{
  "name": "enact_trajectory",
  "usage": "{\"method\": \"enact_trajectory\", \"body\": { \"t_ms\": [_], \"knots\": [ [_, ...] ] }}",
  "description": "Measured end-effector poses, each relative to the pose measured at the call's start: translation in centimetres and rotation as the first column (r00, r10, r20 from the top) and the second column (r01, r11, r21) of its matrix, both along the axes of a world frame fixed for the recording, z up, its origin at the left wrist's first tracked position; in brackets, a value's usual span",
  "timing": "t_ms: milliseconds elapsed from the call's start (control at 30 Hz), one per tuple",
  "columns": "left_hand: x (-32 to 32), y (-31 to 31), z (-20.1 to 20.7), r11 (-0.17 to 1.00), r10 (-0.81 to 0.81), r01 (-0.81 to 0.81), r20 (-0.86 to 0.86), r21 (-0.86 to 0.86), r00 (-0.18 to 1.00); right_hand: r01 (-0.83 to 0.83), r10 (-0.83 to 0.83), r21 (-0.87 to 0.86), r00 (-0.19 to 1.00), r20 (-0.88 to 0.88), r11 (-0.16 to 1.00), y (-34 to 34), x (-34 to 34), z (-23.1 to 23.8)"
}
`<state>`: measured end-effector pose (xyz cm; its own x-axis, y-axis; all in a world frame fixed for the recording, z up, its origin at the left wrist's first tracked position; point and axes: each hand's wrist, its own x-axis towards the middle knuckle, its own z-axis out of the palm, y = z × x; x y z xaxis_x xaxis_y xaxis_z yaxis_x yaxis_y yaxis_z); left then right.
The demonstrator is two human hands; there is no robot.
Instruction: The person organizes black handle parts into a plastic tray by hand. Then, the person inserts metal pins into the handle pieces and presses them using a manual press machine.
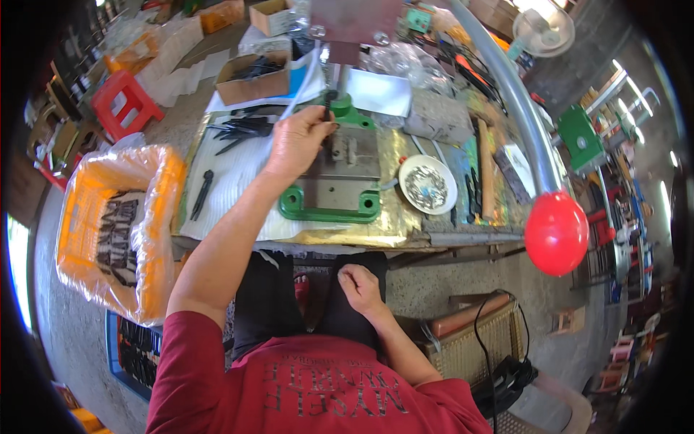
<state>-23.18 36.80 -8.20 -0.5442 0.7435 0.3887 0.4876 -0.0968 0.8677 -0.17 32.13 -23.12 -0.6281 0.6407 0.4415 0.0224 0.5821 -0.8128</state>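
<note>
My left hand [298, 141] reaches over the press's green base [329, 214] and pinches a black pliers-like tool [330, 103] below the ram. The fingers hide most of that tool. My right hand [359, 288] rests on my thigh with curled fingers, and whatever may be inside them is hidden. Left of the press, a pair of black pliers [203, 194] lies on white foam sheet [231, 173]. Behind it is a heap of similar black tools [246, 130]. A white bowl of small shiny metal pieces [426, 184] stands right of the press.
The press lever's red ball knob [557, 233] hangs at the right table edge. A lined orange crate [155, 289] holding black tools stands at left. Beyond the heap sits a cardboard box [253, 90]. A metal block [439, 116] and a wooden-handled hammer [485, 170] lie at right.
</note>
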Motion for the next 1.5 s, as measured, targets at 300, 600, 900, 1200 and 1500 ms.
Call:
{"method": "enact_trajectory", "body": {
  "t_ms": [300, 600, 900, 1200, 1500],
  "knots": [
    [-1.5, 0.4, -1.2, 0.999, -0.018, 0.016, 0.063, 0.042, 0.998, -0.095, 0.093, 0.044, 0.994, 0.053, 0.994, -0.6, -1.1, 0.3],
    [-0.9, 0.4, -0.6, 0.997, -0.018, 0.022, -0.052, 0.077, 0.999, -0.015, 0.014, 0.138, 1.0, 0.007, 0.99, -0.7, -1.2, -0.6],
    [-0.9, 0.8, -1.1, 1.0, -0.005, 0.005, 0.002, 0.004, 1.0, -0.062, 0.059, 0.039, 0.995, 0.08, 0.997, 0.0, -0.1, 0.2],
    [-1.7, 1.0, -0.5, 1.0, -0.001, 0.001, -0.065, -0.001, 0.998, -0.172, 0.052, -0.719, 0.981, -0.187, 0.674, 2.1, -0.5, -0.2],
    [-1.8, 0.9, -1.3, 0.997, -0.052, 0.053, -0.032, 0.059, 0.998, -0.24, 0.048, -0.753, 0.962, -0.268, 0.613, 1.8, -0.4, -0.3]
  ]
}}
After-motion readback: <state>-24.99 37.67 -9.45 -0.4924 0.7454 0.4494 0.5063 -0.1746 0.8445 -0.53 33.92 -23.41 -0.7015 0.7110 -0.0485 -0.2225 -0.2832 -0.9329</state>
